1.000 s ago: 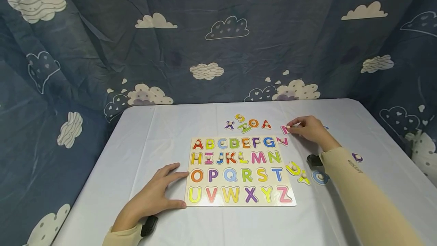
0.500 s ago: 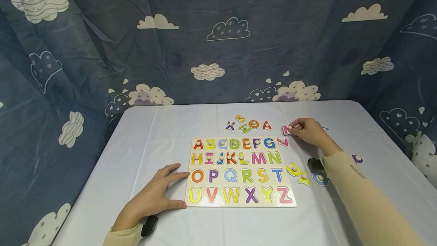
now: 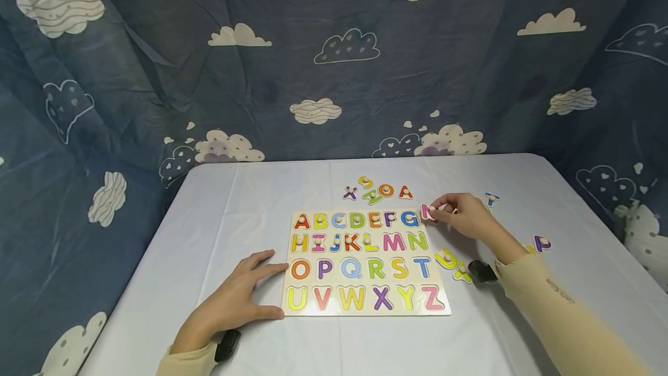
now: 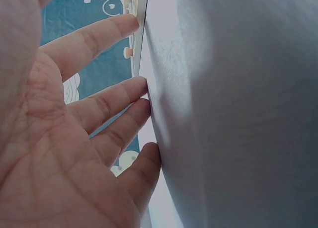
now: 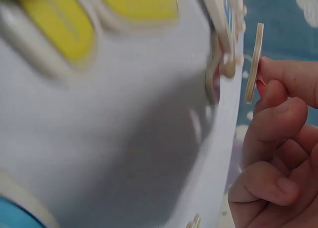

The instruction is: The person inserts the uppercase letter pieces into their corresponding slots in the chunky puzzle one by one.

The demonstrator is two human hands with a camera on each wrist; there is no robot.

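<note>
My right hand (image 3: 461, 213) pinches a pink letter piece (image 3: 426, 212) by its knob at the upper right corner of the alphabet puzzle board (image 3: 334, 305). Seen edge-on in the right wrist view, the held piece (image 5: 254, 64) is raised above the tabletop. Below it, another knobbed piece (image 5: 213, 74) lies beside the board, mostly hidden in the head view. My left hand (image 3: 237, 295) rests at the board's left side with fingers spread; a fingertip (image 4: 130, 23) touches the edge. Knobbed letters A to L fill the upper slots; M to Z show printed recesses.
Behind the board lie loose X (image 3: 350, 192), S (image 3: 365, 181), green (image 3: 373, 196), O (image 3: 386, 190) and A (image 3: 405, 192) pieces. To the right are U (image 3: 446, 259), Y (image 3: 462, 272), T (image 3: 491, 199) and P (image 3: 542, 243). A cloud-patterned cloth (image 3: 313, 86) hangs behind the table.
My right hand has carried the pink letter piece toward the board's upper right corner, over the other pink piece. The T has come into view. My left hand stays still.
</note>
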